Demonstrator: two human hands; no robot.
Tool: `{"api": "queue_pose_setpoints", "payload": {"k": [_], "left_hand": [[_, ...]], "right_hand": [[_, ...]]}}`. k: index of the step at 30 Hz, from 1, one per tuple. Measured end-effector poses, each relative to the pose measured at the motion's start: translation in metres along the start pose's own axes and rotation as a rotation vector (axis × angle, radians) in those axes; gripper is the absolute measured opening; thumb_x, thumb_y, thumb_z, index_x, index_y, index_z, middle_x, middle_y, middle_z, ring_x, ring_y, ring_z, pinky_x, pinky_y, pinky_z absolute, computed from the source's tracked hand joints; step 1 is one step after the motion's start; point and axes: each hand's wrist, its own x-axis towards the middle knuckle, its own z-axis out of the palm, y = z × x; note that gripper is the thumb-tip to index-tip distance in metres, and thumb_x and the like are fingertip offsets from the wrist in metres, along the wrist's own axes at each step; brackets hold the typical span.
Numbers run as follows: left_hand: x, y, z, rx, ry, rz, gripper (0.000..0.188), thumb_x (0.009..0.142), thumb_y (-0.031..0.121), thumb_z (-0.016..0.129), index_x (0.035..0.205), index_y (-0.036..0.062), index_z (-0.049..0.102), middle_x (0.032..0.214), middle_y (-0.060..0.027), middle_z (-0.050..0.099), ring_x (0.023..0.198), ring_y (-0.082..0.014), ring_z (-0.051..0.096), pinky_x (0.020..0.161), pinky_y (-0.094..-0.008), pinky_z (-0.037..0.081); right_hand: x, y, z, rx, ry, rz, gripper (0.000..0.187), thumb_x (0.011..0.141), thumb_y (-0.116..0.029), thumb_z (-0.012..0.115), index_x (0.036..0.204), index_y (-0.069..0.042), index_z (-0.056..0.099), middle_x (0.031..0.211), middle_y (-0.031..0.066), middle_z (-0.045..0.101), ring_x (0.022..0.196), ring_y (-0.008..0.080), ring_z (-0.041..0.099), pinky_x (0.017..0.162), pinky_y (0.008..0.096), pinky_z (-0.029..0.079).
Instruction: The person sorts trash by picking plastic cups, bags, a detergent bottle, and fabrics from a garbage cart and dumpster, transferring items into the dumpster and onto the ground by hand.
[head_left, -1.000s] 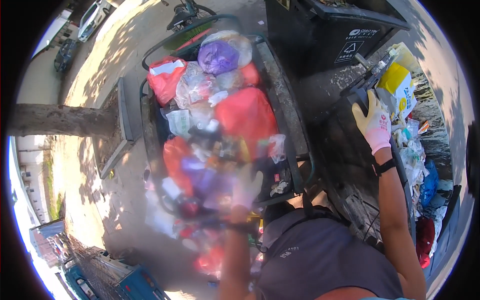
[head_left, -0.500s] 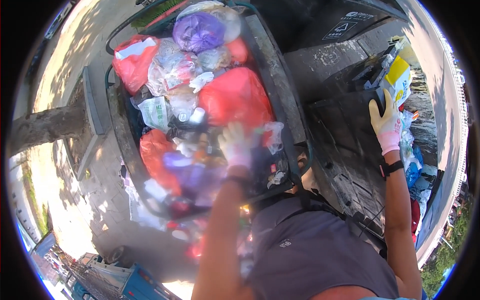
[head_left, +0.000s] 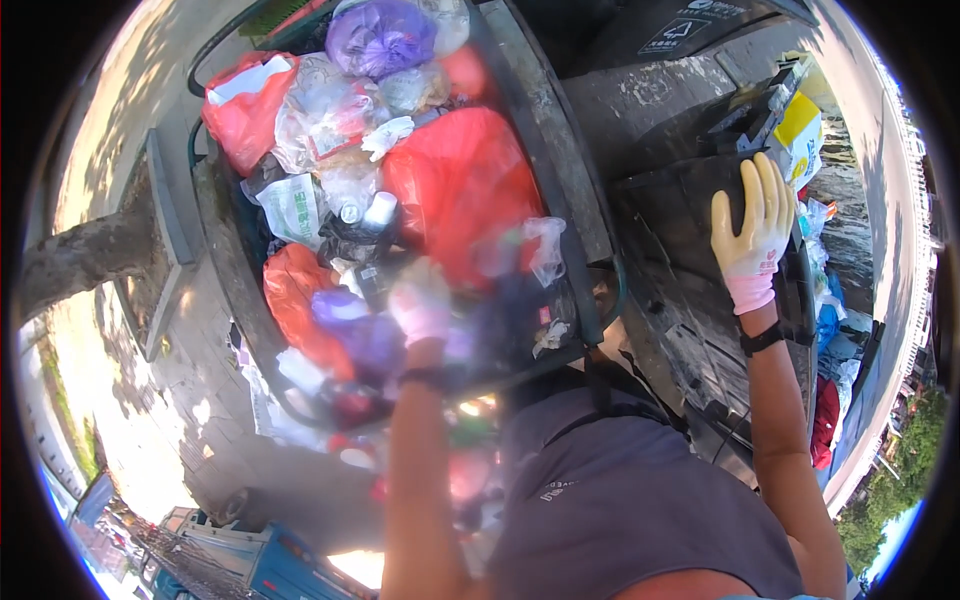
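My left hand (head_left: 421, 302), in a pale pink-cuffed work glove, is over a heap of bagged rubbish in a large bin (head_left: 228, 275); motion smears its fingers. Just beside it lie a purple bag (head_left: 352, 322) and a dark plastic bag (head_left: 376, 282). A big red bag (head_left: 462, 185) bulges beyond it, and an orange-red bag (head_left: 300, 300) rests to its left. My right hand (head_left: 752, 235), gloved in cream and pink, is open with fingers stretched out against the edge of a black bin (head_left: 670, 225) on the right. Nothing shows in its grasp.
Blue and white rubbish (head_left: 826, 325) lies beyond the black bin's right edge. A yellow and white bag (head_left: 800, 140) sits at its far end. Another black bin (head_left: 650, 30) stands behind. To the left are a tree trunk (head_left: 90, 255) and, lower, a blue vehicle (head_left: 265, 565).
My left hand has moved left and slightly lower over the heap. The fingers of my right hand have straightened upward, and that hand has shifted a little left and down.
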Motion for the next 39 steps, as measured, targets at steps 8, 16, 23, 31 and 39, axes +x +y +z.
{"api": "queue_pose_setpoints", "payload": {"k": [8, 16, 23, 31, 39], "left_hand": [[0.004, 0.008, 0.003, -0.274, 0.059, -0.190, 0.031, 0.093, 0.026, 0.069, 0.111, 0.0016, 0.078, 0.100, -0.0237, 0.077, 0.094, -0.0385, 0.075, 0.089, -0.0416, 0.056], [0.010, -0.003, 0.006, -0.925, 0.155, -0.449, 0.018, 0.096, 0.009, 0.071, 0.106, -0.0055, 0.074, 0.084, -0.0093, 0.075, 0.070, -0.0165, 0.071, 0.066, -0.0278, 0.056], [0.038, 0.021, -0.064, -1.255, -0.040, -0.616, 0.017, 0.097, 0.012, 0.073, 0.108, -0.0006, 0.072, 0.082, -0.0080, 0.073, 0.066, -0.0175, 0.070, 0.063, -0.0289, 0.058], [0.034, 0.016, -0.061, -1.364, -0.099, -0.642, 0.014, 0.096, 0.011, 0.070, 0.107, 0.0018, 0.069, 0.072, 0.0001, 0.061, 0.053, -0.0082, 0.053, 0.043, -0.0261, 0.040], [0.000, 0.045, -0.054, -1.340, -0.022, -0.621, 0.023, 0.099, 0.020, 0.073, 0.116, 0.0034, 0.075, 0.088, -0.0041, 0.073, 0.067, -0.0099, 0.066, 0.062, -0.0246, 0.051]], "right_hand": [[-0.102, -0.180, 0.089, 0.515, -0.600, -0.098, 0.057, 0.092, -0.015, 0.069, 0.147, -0.008, 0.054, 0.145, 0.0136, 0.059, 0.122, 0.0339, 0.064, 0.103, 0.0504, 0.049], [-0.088, -0.178, 0.086, 0.740, -0.973, 0.217, 0.020, 0.095, -0.014, 0.062, 0.111, -0.015, 0.074, 0.114, 0.0184, 0.073, 0.105, 0.0428, 0.069, 0.090, 0.0519, 0.055], [-0.131, -0.163, 0.080, 0.698, -0.925, 0.215, 0.032, 0.096, -0.023, 0.062, 0.126, -0.014, 0.065, 0.114, 0.0181, 0.072, 0.105, 0.0435, 0.067, 0.087, 0.0526, 0.054], [-0.078, -0.218, 0.070, 0.719, -0.816, 0.369, 0.037, 0.091, -0.032, 0.068, 0.123, -0.014, 0.059, 0.113, 0.0226, 0.070, 0.101, 0.0438, 0.070, 0.086, 0.0546, 0.055], [-0.057, -0.206, 0.123, 0.591, -0.980, 0.439, 0.035, 0.098, -0.035, 0.061, 0.114, -0.004, 0.064, 0.099, 0.0244, 0.074, 0.098, 0.0444, 0.071, 0.088, 0.0532, 0.055]]}}
